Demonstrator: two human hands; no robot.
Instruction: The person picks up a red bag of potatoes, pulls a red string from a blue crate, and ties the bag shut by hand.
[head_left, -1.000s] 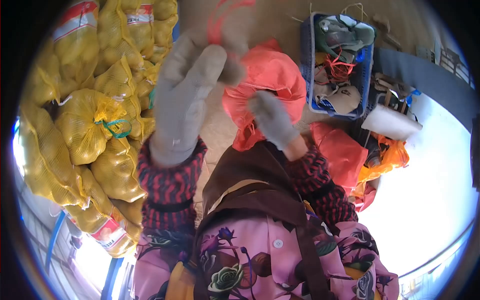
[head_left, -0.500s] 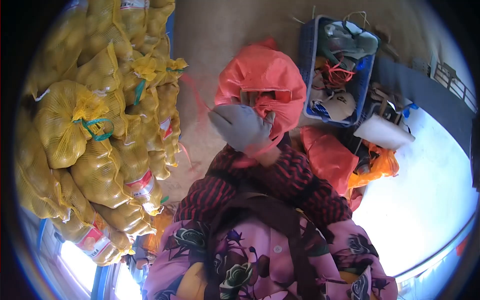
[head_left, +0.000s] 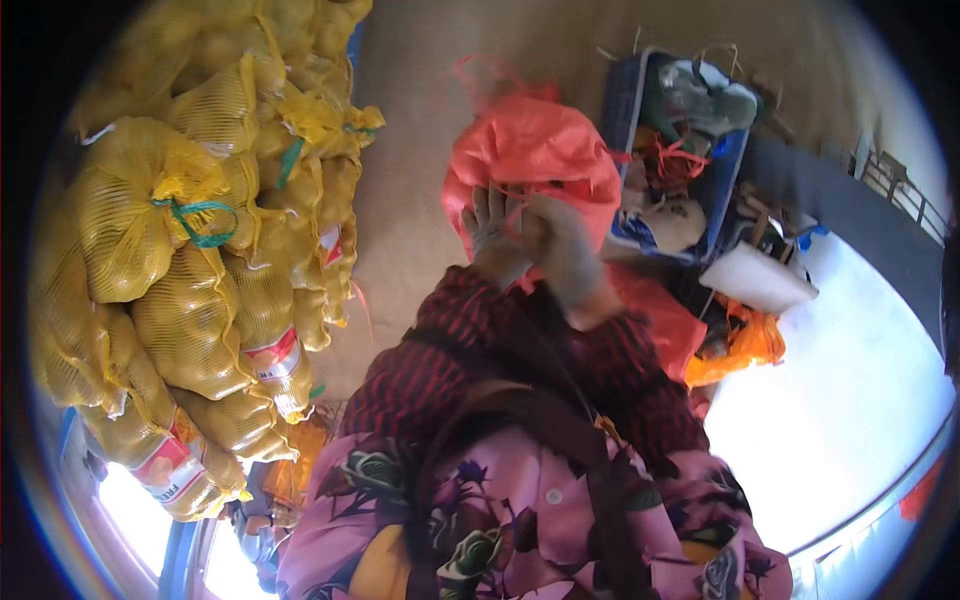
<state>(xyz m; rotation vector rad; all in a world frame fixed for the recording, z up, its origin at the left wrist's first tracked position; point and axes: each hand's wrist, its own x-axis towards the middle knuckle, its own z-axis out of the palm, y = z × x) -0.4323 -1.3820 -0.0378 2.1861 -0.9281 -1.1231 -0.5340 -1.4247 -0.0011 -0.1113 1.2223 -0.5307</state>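
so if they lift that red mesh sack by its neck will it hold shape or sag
The red mesh sack bulges full and rounded, so it's probably heavy. Its net looks soft, so it would likely sag. Both gloved hands, left hand and right hand, grip its gathered neck.

**Colours and patterns, head view**

Red-orange mesh sack point(head_left: 535, 150) showing at centre top. Left hand point(head_left: 490, 235) and right hand point(head_left: 562, 250) wearing grey gloves. Sleeves point(head_left: 470, 340) showing dark red and black stripes. Apron straps point(head_left: 520, 400) reading brown. Shirt point(head_left: 520, 500) showing pink with dark rose print, one yellow patch. Stacked net sacks point(head_left: 190, 250) glowing yellow, with red-and-white labels, one green tie point(head_left: 205, 220). Crate point(head_left: 690, 150) showing blue, red string inside. Orange bag point(head_left: 745, 345) lying at right. Floor point(head_left: 410, 200) reading tan.
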